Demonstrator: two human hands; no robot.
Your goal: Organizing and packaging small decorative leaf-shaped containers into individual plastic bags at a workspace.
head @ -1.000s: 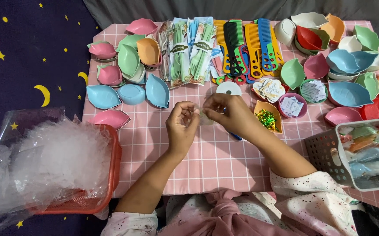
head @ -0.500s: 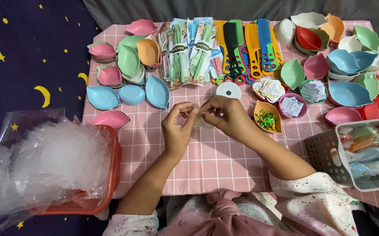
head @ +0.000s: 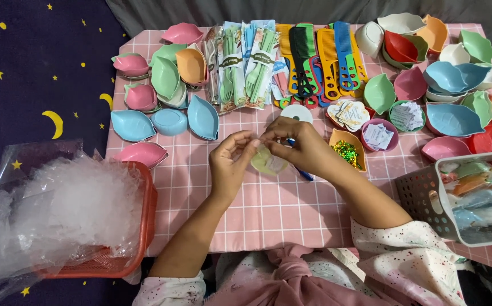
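left hand, right hand, pinching clear packet

One head-worn camera looks steeply down, close over the pink checked table.

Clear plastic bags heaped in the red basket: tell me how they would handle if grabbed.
The clear plastic bags look crumpled and thin, so probably floppy and very light. Their glossy film likely makes them slippery. They spill over the red basket, so a push might scatter them.

We count two bare hands and one red plastic basket. We see one grey slotted plastic basket. Three light-blue leaf-shaped plastic dishes sit together at the left.
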